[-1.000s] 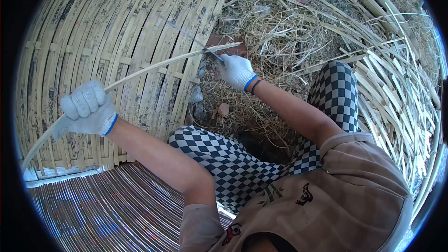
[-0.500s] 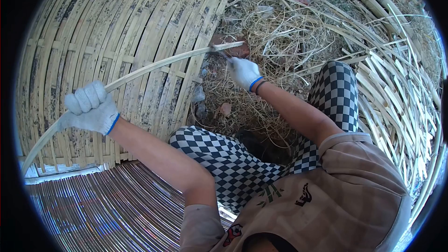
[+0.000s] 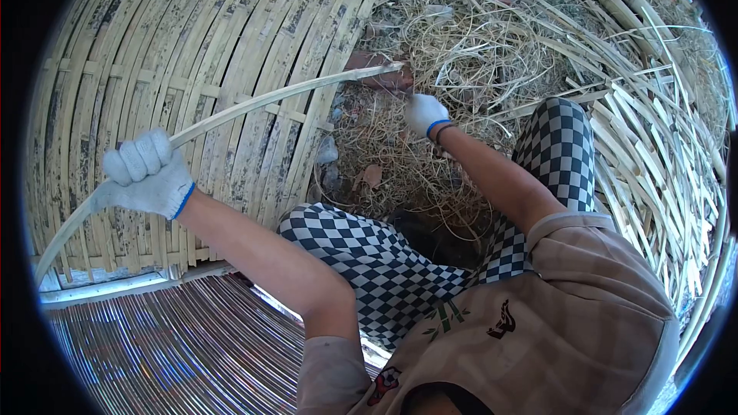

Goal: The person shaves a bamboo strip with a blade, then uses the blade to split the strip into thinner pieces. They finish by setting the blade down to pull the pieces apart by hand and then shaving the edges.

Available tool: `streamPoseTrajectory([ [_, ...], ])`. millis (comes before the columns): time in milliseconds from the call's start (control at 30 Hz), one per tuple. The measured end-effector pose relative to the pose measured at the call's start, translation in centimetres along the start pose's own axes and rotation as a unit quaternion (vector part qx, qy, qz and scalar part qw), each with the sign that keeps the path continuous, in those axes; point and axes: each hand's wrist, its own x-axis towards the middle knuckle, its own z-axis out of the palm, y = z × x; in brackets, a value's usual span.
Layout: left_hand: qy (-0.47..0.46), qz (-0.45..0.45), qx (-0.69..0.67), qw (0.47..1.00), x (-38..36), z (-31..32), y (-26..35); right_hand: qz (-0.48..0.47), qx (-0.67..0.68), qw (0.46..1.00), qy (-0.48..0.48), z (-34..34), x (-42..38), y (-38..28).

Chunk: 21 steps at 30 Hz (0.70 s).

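Two gloved hands are on one long bamboo strip, and I take them from near to far. Nearest, over my checkered trousers and the ribbed mat at lower left, my left hand is fisted tight round the near part of the strip, fingers fully curled, at much the same spot as a second ago. The strip arcs up and right across the big woven bamboo panel to its far tip beside a reddish-brown piece on the ground. My right hand has moved: a second ago it sat partway along the strip with a thin blade lying against it; now it is out past the tip, further right and away, and the blade is too blurred to make out. I judge that a shaving stroke has just run off the end of the strip. The right grip looks pressed together round something slim, though I cannot tell exactly what. Beyond lie loose shavings and piled split slats.
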Motion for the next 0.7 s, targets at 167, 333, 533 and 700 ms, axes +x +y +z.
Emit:
streamPoseTrajectory([
  [167,-0.018,0.012,-0.003,1.0,0.3,0.3,-0.5,-0.031,-0.171,0.976,-0.132,0.4,1.8,2.9],
  [333,0.078,0.042,0.062,0.994,0.5,0.0,-0.4,-0.02,-0.06,0.995,-0.071,-5.7,-2.3,-4.5],
  [533,0.089,0.083,0.125,0.985,1.3,2.3,-1.2,-0.062,0.018,0.998,0.001,-5.8,-2.9,-8.1],
  [700,0.138,0.128,0.149,0.971,2.4,5.6,-3.2,-0.137,0.027,0.988,0.061,-8.1,-6.1,-11.9],
])
